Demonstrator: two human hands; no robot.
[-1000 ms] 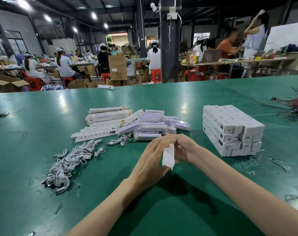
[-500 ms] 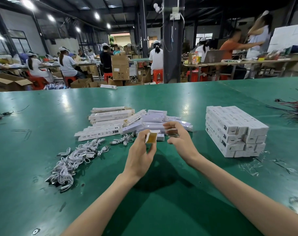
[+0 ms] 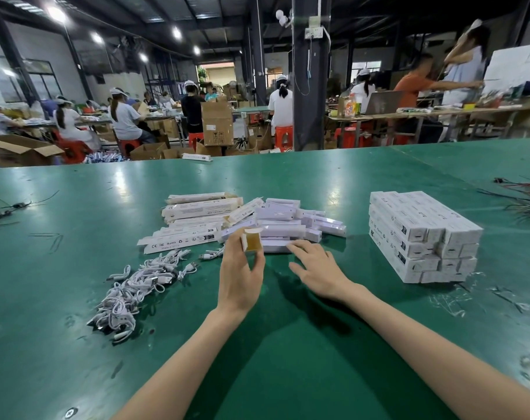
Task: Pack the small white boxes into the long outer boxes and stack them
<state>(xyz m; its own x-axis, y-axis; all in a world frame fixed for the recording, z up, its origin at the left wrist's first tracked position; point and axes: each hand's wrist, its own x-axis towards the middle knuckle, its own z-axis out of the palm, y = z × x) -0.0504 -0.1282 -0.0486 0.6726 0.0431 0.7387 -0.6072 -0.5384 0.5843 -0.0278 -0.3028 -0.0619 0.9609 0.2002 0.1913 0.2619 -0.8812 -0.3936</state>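
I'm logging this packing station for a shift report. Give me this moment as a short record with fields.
left hand: pinches an open-ended white cardboard outer box, brown inside showing
right hand: fingers straight, at the loose pile of small white boxes; contact unclear
unfilled stock: flat white printed outer boxes, left of the pile
finished: stack of long white boxes, right side of the green table
other: heap of white cables, near left

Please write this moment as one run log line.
left hand: holds open outer box | right hand: open, by loose white boxes | packed stack: at right
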